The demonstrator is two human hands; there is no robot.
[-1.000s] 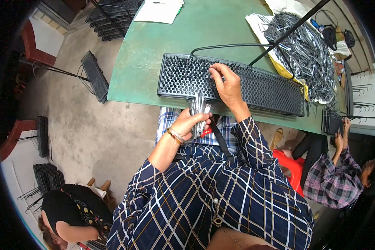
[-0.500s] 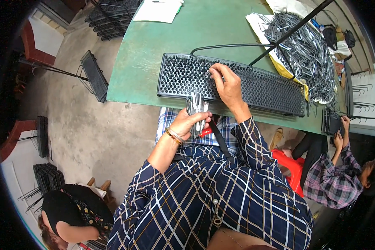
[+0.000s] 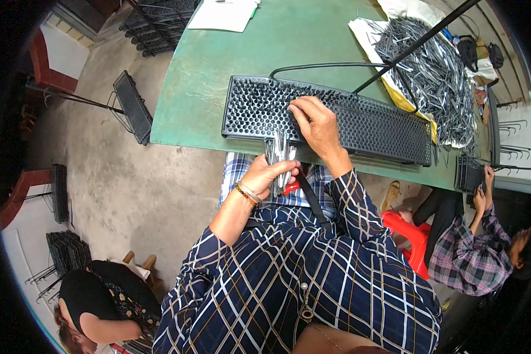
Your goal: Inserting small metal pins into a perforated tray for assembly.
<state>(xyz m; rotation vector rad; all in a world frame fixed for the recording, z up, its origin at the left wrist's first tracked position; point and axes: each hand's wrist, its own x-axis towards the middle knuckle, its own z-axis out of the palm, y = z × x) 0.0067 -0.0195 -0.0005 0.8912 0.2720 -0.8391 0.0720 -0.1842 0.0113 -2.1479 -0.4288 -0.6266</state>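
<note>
A long black panel (image 3: 389,128) full of small holes lies along the near edge of the green table (image 3: 200,112). Dark tufts stand up from the holes in its left part, while bare holes show on the right. My left hand (image 3: 264,176) is closed around a bundle of thin grey plastic strips (image 3: 282,147) just below the panel's front edge. Over the panel's middle, at the border of the tufts, my right hand (image 3: 320,127) has thumb and fingers pinched together. Whatever lies between those fingertips is too small to make out.
A big heap of grey strips (image 3: 422,65) rests on a white and yellow sack at the right. A black bent rod (image 3: 419,44) rises from the panel. White paper (image 3: 223,15) lies at the far left. A co-worker (image 3: 475,253) handles another black panel (image 3: 471,174) on the right.
My right hand has shifted slightly left and down onto the panel, its fingertips now against the tufts. My left hand and the bundle have stayed in place.
</note>
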